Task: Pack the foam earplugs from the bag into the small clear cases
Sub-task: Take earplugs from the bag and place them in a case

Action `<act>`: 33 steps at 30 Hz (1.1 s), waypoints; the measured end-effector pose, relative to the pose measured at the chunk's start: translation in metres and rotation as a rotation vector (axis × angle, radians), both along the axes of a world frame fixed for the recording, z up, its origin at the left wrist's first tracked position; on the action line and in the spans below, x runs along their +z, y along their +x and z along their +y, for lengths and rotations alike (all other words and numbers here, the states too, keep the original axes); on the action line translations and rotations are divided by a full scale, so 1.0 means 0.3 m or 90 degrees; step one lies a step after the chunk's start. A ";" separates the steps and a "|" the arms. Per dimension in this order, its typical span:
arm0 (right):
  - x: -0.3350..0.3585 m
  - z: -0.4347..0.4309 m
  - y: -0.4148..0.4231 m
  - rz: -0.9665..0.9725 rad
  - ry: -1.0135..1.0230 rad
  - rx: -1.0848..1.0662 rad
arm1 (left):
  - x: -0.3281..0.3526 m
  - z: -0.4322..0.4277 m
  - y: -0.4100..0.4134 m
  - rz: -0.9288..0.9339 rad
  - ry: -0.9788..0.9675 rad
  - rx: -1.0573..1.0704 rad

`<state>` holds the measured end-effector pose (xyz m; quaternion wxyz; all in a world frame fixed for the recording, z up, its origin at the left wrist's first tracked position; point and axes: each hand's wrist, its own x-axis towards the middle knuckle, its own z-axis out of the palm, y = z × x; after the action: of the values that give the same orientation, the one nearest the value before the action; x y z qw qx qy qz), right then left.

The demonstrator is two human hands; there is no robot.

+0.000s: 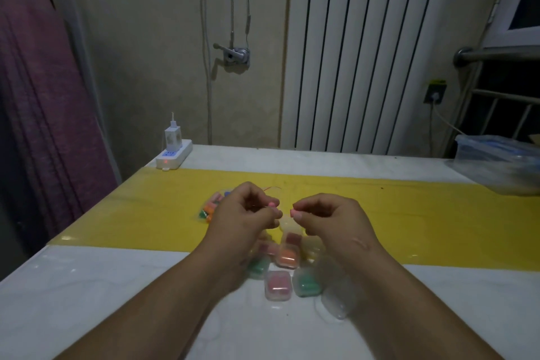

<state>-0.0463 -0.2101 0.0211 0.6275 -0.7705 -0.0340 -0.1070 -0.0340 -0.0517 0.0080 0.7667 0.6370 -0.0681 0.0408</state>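
Both hands are up over the bench (87,286), close together but apart. The left hand (245,213) is curled, pinching a pink earplug (273,204) at its fingertips. The right hand (330,218) mirrors it, fingers curled in, nipping a second pink plug (294,210) between thumb and forefinger. The two plugs sit close, not touching.

Behind the left hand, on the yellow strip (409,213), lies the bag (209,209), with orange, green and pink earplugs showing through it. Below the hands is a cluster of small clear cases on the bench. There's an orange-filled case (287,257), then a pink-filled case (277,285) beside a green-filled case (306,283). Another green case (258,267) is partly hidden by the left wrist, and an empty-looking case (336,301) sits at the near right.

In the far left corner is a white power strip (174,156) with a charger plugged in. At the far right edge is a clear plastic tub (496,161).
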 end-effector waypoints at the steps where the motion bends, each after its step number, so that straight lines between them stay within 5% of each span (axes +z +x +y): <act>1: -0.001 -0.003 0.001 0.004 -0.019 -0.006 | -0.002 0.002 0.000 -0.006 -0.002 -0.005; 30: -0.016 -0.006 0.019 -0.038 0.022 0.010 | -0.004 -0.012 -0.007 0.023 0.062 -0.004; 33: -0.012 -0.043 0.042 -0.051 0.029 -0.033 | -0.018 -0.006 0.006 -0.024 0.150 -0.002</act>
<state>-0.0337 -0.2230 0.0173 0.6402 -0.7516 -0.0365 -0.1544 -0.0323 -0.0534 0.0025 0.6853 0.7216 -0.0883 0.0433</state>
